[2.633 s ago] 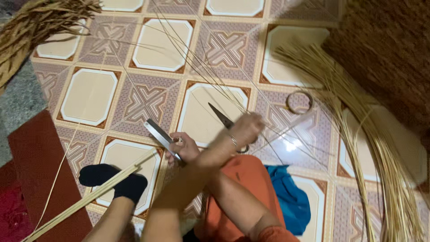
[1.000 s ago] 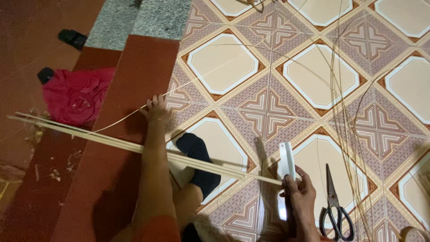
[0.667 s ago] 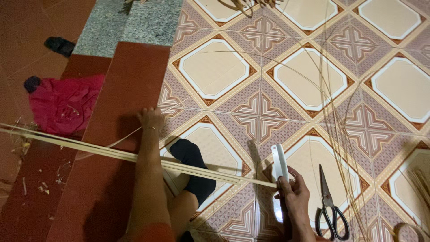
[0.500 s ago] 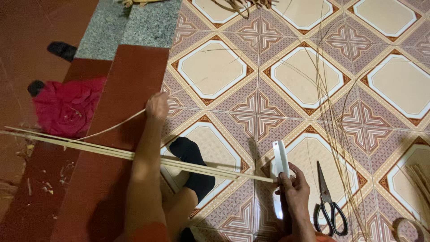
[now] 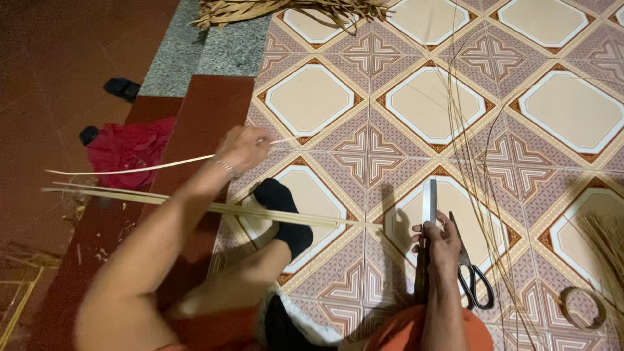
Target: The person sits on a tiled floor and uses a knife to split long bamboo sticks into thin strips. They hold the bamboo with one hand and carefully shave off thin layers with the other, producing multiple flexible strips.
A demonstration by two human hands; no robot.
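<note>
Bamboo strips (image 5: 214,207) are lying across the patterned tile floor (image 5: 364,140), just below the left hand (image 5: 244,148), whose fingers are pinching a thin sliver (image 5: 130,168). Right hand (image 5: 442,237) is gripping a knife (image 5: 429,203) upright, fingers closed; scissors (image 5: 471,276) are lying just beside them.

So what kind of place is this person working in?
Probably a home floor used for cane or bamboo weaving: patterned floor tiles, loose piles of thin strips, scissors beside the right hand, which holds a knife, and the left hand pulling a split strip.

The only camera sits on the person's head, looking steeply down, rather near, at the tiled floor (image 5: 416,104) before the knees.
</note>
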